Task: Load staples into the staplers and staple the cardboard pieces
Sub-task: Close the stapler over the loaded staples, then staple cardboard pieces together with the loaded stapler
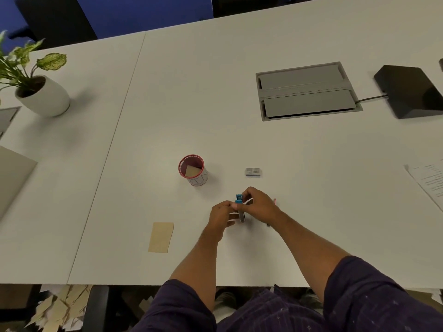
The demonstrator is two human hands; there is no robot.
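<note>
A small blue and white stapler (239, 200) is held just above the white table (167, 104) between both hands. My left hand (221, 215) grips its near, lower part. My right hand (257, 203) curls over its top and right side, hiding most of the body. A second, pinkish stapler (275, 201) peeks out from behind my right hand. A small grey staple box (253, 172) lies a little beyond the hands. A tan cardboard piece (161, 237) lies flat to the left. Another cardboard piece (191, 170) stands inside a red-rimmed cup (193, 171).
A potted plant (40, 92) stands at the far left. A grey cable hatch (306, 91) is set into the table at the back right, with a black device (410, 92) beside it. Printed papers (429, 180) lie at the right edge. Cardboard scraps (60, 305) litter the floor.
</note>
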